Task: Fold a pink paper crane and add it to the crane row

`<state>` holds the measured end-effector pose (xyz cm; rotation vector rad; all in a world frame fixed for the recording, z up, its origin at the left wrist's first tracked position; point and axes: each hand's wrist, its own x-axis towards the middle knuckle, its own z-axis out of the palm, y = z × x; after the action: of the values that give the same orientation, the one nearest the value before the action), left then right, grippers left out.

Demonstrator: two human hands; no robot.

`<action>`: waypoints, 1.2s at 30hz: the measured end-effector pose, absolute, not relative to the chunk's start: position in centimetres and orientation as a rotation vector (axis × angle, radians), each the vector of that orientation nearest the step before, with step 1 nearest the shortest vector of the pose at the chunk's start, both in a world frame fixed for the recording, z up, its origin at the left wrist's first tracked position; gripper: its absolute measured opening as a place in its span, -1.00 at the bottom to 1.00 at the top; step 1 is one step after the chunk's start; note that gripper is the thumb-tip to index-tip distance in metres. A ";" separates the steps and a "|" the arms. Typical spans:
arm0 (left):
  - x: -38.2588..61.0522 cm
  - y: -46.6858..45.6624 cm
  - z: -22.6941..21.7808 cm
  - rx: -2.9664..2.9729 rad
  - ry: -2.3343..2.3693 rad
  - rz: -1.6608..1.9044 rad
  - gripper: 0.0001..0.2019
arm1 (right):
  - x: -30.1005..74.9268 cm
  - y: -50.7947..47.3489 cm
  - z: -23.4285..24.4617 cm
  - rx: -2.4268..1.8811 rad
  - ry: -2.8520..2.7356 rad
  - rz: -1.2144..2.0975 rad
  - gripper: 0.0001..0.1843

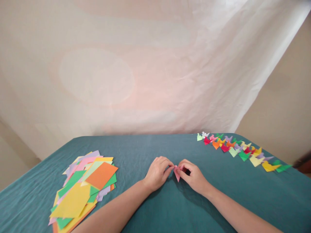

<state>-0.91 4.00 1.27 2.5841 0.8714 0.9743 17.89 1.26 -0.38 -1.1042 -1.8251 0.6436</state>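
A small pink folded paper piece [177,175] is held between my two hands over the middle of the table, one pointed end hanging down. My left hand [159,173] pinches its upper left side between thumb and fingertips. From the right, my right hand [193,176] grips the piece the same way, its fingers curled. The fingertips cover part of the paper, so its full folded shape is hidden.
To the left lies a loose heap of coloured paper sheets [73,197], with an orange sheet [102,175] near its top. Several folded paper birds [234,151] stand in rows at the right. A green cloth [136,145] covers the table; a pale sheet [155,81] hangs behind.
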 end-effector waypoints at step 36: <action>-0.7 5.3 -0.1 2.554 0.947 0.829 -0.94 | 18.0 2.0 -1.3 -1.252 -1.990 0.395 -0.93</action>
<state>-0.66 5.31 -0.10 2.5543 0.9471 0.8286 17.96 1.98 -1.33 -1.2524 -1.9902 0.3949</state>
